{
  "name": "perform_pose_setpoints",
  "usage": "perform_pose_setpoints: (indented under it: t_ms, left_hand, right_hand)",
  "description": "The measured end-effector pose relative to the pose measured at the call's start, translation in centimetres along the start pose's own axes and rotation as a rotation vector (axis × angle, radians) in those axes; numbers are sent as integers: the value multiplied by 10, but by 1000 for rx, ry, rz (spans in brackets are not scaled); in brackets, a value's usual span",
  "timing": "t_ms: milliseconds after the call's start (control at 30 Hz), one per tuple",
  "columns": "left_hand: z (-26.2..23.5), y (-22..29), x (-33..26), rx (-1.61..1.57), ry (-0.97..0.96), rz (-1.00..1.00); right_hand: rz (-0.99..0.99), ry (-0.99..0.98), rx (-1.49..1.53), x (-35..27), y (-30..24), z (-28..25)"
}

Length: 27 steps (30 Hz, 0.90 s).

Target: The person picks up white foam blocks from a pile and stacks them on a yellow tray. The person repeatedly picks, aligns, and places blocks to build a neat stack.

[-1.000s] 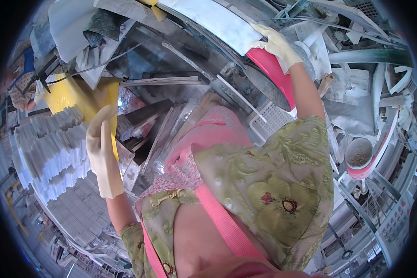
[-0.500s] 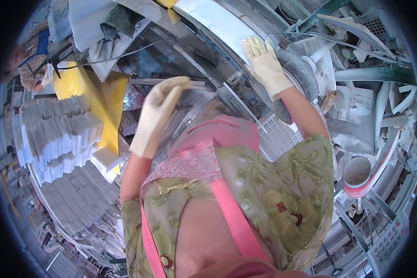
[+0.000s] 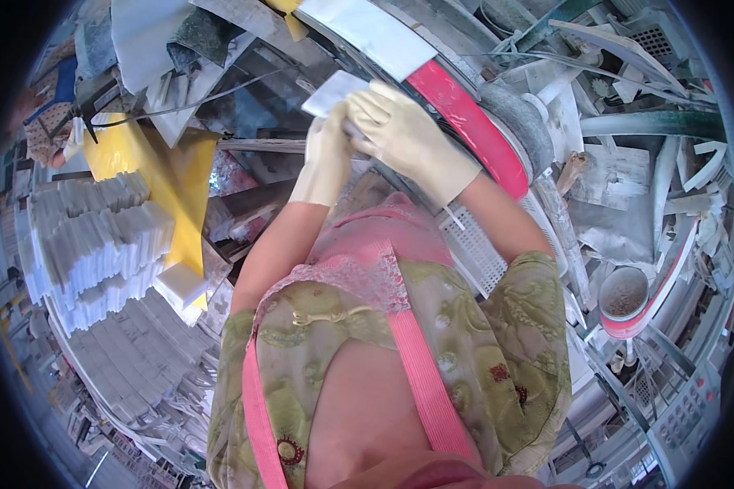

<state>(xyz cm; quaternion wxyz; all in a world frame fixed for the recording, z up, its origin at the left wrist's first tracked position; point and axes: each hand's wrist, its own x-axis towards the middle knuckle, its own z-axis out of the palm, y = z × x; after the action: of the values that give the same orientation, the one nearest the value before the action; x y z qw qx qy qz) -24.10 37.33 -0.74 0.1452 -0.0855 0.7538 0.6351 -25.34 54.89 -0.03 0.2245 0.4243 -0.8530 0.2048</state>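
Both my hands wear cream rubber gloves and meet in front of my chest around a small white tile [image 3: 333, 91]. My left hand [image 3: 324, 163] is closed on its lower edge. Over it, from the right, comes my right hand [image 3: 404, 140], closed on the tile's right side; the fingers partly overlap and hide that part. Just beyond the hands runs a red belt [image 3: 469, 118], bare along its near stretch. White pieces [image 3: 371, 31] lie in a row farther up on it.
Stacks of white tiles [image 3: 98, 236] stand at the left beside yellow sheeting [image 3: 167, 183]. A grey round wheel [image 3: 518, 122] sits by the belt. On the right are a white perforated crate [image 3: 473, 244], a bowl [image 3: 624, 292] and scrap boards. Another person's gloved hand [image 3: 74, 138] shows far left.
My right hand has come off the belt and moved left to my left hand, bringing a white tile. My left hand has moved up and right to it. Red belt now shows there.
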Motion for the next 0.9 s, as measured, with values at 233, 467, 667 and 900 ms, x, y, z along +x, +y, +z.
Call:
perform_pose_setpoints:
  t_ms: [233, 467, 667, 900]
  left_hand:
    - [-55, -12, -10, -640, 222, -40]
    - [-68, -15, -23, -643, 304, -113]
    - [-67, -20, -17, -673, 263, -126]
    - [-84, 1, -42, -622, 253, 30]
  right_hand:
    - [589, -232, -1, -32, 138, 15]
    - [657, -512, 159, -34, 183, 20]
    - [541, -405, 504, -47, 212, 23]
    - [-3, -356, -43, -34, 136, -5]
